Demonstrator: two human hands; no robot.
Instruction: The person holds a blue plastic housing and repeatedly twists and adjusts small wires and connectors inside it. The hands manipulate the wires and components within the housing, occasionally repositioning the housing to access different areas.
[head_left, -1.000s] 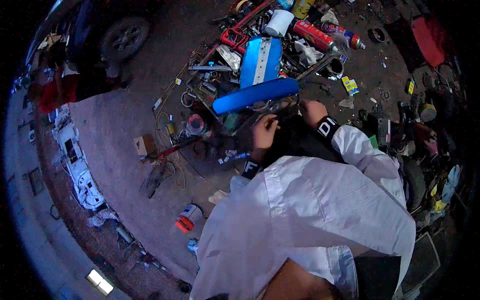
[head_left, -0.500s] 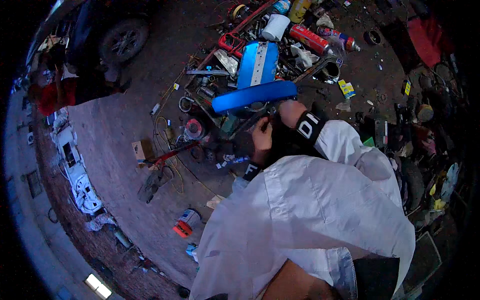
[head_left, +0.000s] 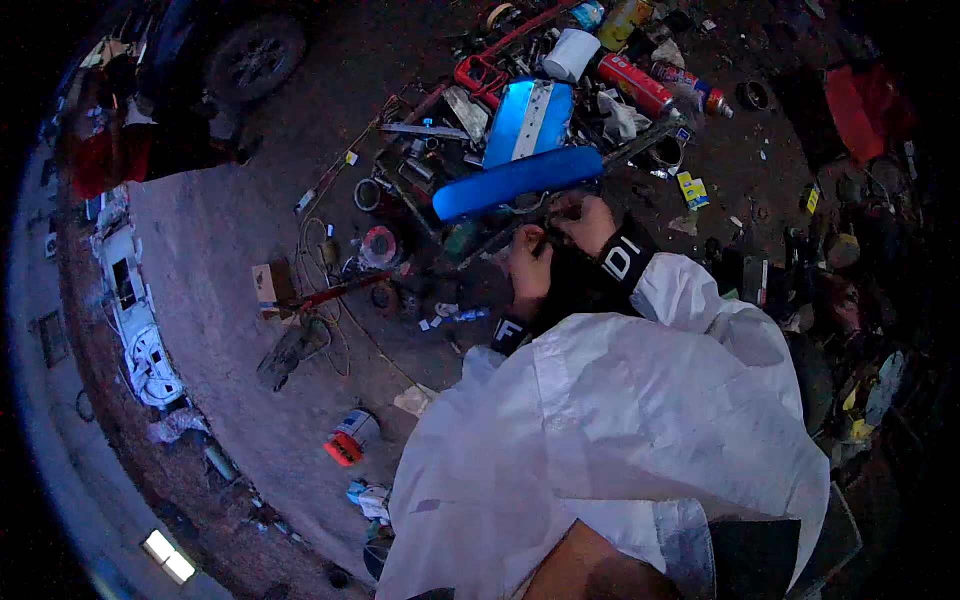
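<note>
Glossy blue rounded bar [head_left: 517, 184] lies at upper centre; just below, left hand [head_left: 528, 266] and right hand [head_left: 590, 226] curl narrowly, whether holding anything I cannot tell. Fine fingerwork seems underway; the next move calls for steadiness.

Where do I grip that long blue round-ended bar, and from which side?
Probably grip the long blue round-ended bar across its left end, from the person's left: it is long and slim, and the right hand is close to its other end. Whether it joins the flat blue plate with a pale strip beyond it cannot be told.
</note>
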